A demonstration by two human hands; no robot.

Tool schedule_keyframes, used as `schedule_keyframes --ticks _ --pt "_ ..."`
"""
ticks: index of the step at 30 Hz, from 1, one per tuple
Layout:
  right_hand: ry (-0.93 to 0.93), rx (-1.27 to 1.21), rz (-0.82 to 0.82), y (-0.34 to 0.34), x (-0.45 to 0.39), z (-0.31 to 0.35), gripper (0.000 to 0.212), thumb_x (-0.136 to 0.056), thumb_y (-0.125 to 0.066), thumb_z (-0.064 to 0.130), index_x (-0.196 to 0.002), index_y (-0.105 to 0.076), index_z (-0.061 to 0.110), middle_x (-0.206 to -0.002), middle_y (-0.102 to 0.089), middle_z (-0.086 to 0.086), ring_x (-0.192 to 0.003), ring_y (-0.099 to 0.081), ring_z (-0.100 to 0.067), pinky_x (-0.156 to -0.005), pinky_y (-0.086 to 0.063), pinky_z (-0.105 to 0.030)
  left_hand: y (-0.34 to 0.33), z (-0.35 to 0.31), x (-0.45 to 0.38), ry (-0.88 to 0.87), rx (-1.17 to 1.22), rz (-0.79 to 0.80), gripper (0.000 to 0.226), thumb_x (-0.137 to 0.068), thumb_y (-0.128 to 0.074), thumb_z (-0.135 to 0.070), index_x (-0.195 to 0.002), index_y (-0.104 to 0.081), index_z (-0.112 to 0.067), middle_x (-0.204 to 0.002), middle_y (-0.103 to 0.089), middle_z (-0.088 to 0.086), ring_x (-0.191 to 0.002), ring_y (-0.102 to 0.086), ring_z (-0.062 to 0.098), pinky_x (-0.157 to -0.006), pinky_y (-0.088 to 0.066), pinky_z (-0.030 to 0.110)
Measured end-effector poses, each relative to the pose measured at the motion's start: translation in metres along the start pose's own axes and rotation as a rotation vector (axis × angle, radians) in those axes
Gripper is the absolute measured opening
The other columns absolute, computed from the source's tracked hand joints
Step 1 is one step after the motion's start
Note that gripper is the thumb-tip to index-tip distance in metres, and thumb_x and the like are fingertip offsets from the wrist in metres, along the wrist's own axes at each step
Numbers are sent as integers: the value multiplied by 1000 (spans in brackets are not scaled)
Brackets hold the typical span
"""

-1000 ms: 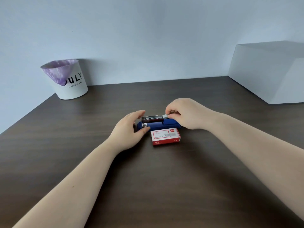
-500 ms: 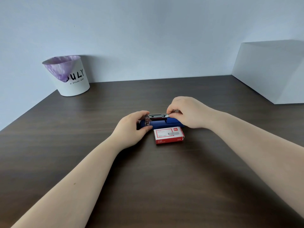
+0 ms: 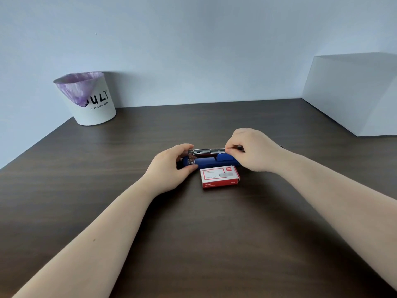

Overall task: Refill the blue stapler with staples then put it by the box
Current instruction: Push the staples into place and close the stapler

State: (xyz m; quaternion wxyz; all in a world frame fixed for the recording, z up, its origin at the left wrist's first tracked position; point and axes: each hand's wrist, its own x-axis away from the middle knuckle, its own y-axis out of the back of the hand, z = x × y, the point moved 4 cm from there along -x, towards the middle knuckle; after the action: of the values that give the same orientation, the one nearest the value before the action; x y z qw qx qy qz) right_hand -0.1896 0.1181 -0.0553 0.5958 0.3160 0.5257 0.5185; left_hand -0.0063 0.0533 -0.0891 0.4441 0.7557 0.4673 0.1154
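The blue stapler [image 3: 209,161] is seen lying on the dark tabletop [image 3: 193,233], with its metal staple channel [image 3: 205,152] exposed along the top. Just in front of the stapler, touching or almost touching it, a red and white staple box [image 3: 219,176] is placed. The left end of the stapler is held by the left hand [image 3: 171,168] — its grip is wrapped around that end, with the thumb at the near side and the fingers over the far side. At the right part of the stapler the right hand [image 3: 253,150] is found; its grip is pressed together, the fingertips [image 3: 229,149] pinching at the right end of the channel, though what is pinched there cannot be told. Far to the left of the stapler, by the wall, a white bin [image 3: 90,100] with a purple liner is standing. Far to the right of the stapler a large white box [image 3: 352,93] is set.
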Motion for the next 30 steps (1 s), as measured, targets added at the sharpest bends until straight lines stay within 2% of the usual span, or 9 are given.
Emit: schedule_keyframes --ticks 5,7,10,12,18,21,25,27,30 --pt "34 7 43 -6 -8 10 22 -89 -49 9 -84 -70 6 -83 -63 -6 -83 -55 -21 -79 -47 -37 1 0 0 3 1 7 50 -81 -68 -24 -128 -51 -22 -123 -64 -1 -112 -59 19 -103 -45 36" --pt "53 18 56 -8 -12 15 22 -88 -47 9 -83 -69 5 -82 -63 -10 -83 -54 -24 -79 -48 -43 1 0 0 0 2 1 49 -80 -69 -24 -127 -52 -22 -121 -65 -1 -110 -60 19 -102 -46 38" --pt "72 -14 74 -14 -14 22 23 -90 -47 15 -93 -70 17 -79 -54 -3 -84 -50 -21 -80 -47 -41 1 0 1 -4 3 -3 48 -80 -69 -23 -125 -53 -20 -120 -66 0 -109 -60 19 -101 -47 38" --pt "63 -27 85 -18 -15 26 24 -91 -46 20 -103 -67 24 -83 -48 1 -88 -44 -17 -84 -44 -38 1 0 1 -1 2 -2 48 -80 -69 -23 -125 -54 -20 -120 -66 0 -109 -60 19 -101 -46 38" --pt "54 2 58 -14 -12 21 23 -90 -51 28 -110 -63 28 -93 -51 1 -92 -39 -15 -89 -42 -37 0 1 1 -5 4 -3 48 -79 -69 -24 -125 -53 -21 -120 -66 0 -110 -60 20 -101 -46 40" --pt "-20 35 39 -1 -5 0 37 -84 -60 40 -120 -56 29 -102 -57 0 -101 -45 -18 -90 -41 -35 0 3 0 4 14 6 50 -79 -70 -25 -125 -53 -22 -122 -65 0 -111 -61 19 -103 -46 40" --pt "-211 284 230 8 8 -32 51 -79 -52 63 -122 -53 35 -119 -56 0 -118 -40 -25 -95 -38 -42 0 3 -1 22 31 15 50 -79 -70 -24 -125 -53 -22 -122 -66 -1 -111 -61 18 -103 -46 39" --pt "-267 349 323 10 14 -42 45 -79 -48 66 -112 -57 36 -111 -58 3 -116 -40 -24 -92 -34 -43 1 2 -1 27 24 17 49 -79 -70 -24 -125 -53 -22 -121 -66 -1 -110 -61 19 -103 -46 39" --pt "-313 318 353 19 16 -48 33 -82 -53 58 -103 -56 33 -97 -59 7 -104 -47 -21 -91 -34 -42 1 1 -1 37 11 28 49 -79 -70 -23 -125 -52 -22 -121 -65 -1 -110 -60 19 -103 -45 38"
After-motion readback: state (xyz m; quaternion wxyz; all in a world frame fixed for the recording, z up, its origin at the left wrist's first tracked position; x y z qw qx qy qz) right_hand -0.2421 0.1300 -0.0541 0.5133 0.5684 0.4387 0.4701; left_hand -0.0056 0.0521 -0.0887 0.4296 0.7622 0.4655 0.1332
